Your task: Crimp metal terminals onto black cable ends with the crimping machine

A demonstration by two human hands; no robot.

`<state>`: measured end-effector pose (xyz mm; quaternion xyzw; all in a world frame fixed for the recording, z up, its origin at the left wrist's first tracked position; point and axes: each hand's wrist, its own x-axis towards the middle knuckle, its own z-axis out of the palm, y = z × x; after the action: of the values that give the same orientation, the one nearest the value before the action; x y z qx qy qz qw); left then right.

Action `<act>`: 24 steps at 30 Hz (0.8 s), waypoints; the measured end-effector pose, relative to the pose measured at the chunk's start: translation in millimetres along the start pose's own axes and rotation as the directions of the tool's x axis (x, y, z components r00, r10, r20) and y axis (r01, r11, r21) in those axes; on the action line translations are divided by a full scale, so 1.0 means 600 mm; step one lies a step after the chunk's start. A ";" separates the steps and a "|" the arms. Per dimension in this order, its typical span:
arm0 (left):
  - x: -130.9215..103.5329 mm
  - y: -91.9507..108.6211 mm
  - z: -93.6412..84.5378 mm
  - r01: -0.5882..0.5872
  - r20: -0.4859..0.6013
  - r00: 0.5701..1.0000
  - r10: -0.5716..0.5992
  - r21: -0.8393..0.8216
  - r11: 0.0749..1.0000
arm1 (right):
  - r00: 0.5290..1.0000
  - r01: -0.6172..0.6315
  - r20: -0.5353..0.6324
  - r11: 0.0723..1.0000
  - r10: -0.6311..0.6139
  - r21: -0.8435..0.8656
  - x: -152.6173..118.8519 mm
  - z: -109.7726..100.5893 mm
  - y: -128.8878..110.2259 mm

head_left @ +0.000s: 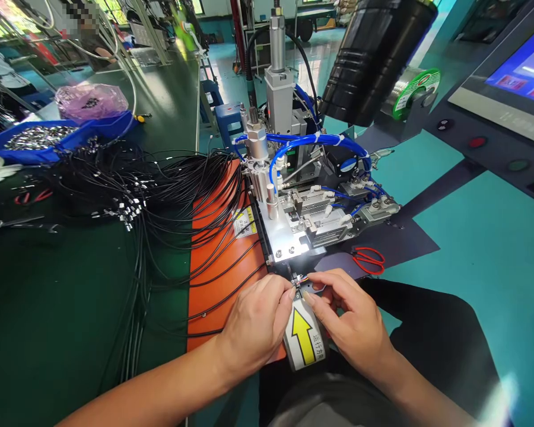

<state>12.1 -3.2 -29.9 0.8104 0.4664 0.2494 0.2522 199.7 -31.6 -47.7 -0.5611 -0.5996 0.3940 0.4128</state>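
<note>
My left hand (256,323) and my right hand (351,317) meet at the front edge of a small pneumatic machine (314,216). Both pinch the stripped end of a thin black cable (299,281), whose coloured wires show between my fingertips. Just below my fingers sits a white label with a yellow arrow (305,344) pointing toward the machine. A loose bundle of black cables (160,196) spreads across the orange mat (216,279) to the left.
Red-handled scissors (368,260) lie right of the machine. Blue trays (40,139) with metal parts and a pink bag (91,101) stand at the far left on the green bench. A control panel with a screen (516,77) and a solder spool (416,89) are at the right.
</note>
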 end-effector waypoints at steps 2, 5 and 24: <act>0.000 0.000 0.000 0.003 0.002 1.000 -0.003 0.002 1.000 | 1.000 0.003 0.009 1.000 -0.003 0.000 -0.001 0.000 0.001; 0.000 0.001 0.000 0.011 0.001 1.000 -0.011 0.005 1.000 | 1.000 0.006 0.010 1.000 -0.006 0.010 -0.004 0.000 0.003; 0.001 -0.005 0.005 -0.030 0.008 1.000 0.030 0.026 0.999 | 0.980 0.196 -0.031 0.979 -0.198 -0.057 0.013 -0.006 0.002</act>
<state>12.6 -1.8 -33.6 0.8214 0.4564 0.2441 0.2397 203.2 -23.5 -47.4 -0.5173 -0.6548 0.3245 0.4454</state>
